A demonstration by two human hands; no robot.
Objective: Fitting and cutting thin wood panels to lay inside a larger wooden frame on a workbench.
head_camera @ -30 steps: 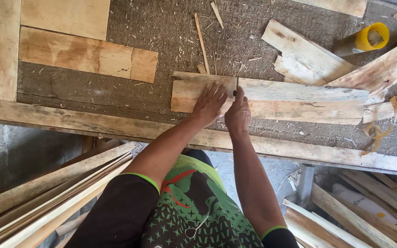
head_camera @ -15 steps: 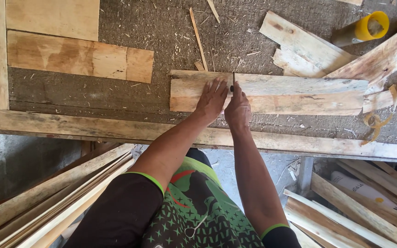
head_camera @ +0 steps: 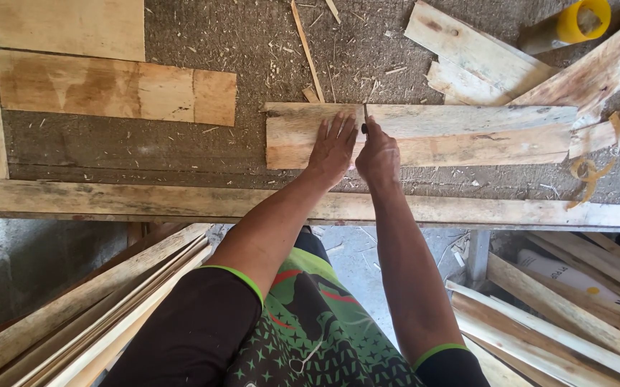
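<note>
On the bench [head_camera: 181,150], mid-frame: plank [head_camera: 467,136] lying flat, long axis left to right, near the front rail [head_camera: 109,197]. Left hand [head_camera: 333,147] pressed flat on plank, fingers spread, holding nothing. Right hand [head_camera: 379,154] closed around a dark pencil [head_camera: 363,129], tip touching plank at a dark line running across its width. Hands just beside each other. Second plank [head_camera: 116,89] well to the left. Scrap boards [head_camera: 475,61] behind. Yellow roll [head_camera: 582,20] at far right corner.
</note>
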